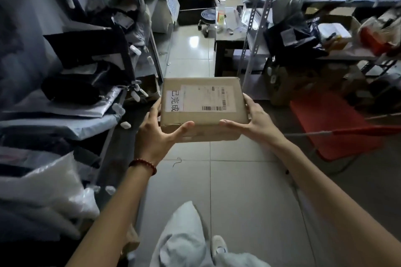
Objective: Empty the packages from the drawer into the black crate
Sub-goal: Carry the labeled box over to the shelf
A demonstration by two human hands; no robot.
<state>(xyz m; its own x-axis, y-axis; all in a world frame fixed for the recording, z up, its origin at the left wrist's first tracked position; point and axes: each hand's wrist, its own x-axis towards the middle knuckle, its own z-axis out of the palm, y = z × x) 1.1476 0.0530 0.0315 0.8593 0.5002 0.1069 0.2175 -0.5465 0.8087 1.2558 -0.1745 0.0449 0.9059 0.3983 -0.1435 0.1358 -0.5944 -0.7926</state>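
Observation:
A brown cardboard package (202, 102) with a white shipping label and black characters is held in the air over the tiled floor, in the middle of the view. My left hand (157, 134) grips its left end, thumb curled over the near edge. My right hand (252, 120) grips its right end the same way. A black crate (195, 10) stands on the floor at the far end of the aisle. No drawer is visible.
Metal shelves (138, 6) crammed with grey and black mailer bags line the left. A perforated metal rack (253, 21) with parcels stands on the right, a small wheeled stool (207, 18) and a dark table (230, 50) beyond. Something red (332, 121) lies on the floor at right.

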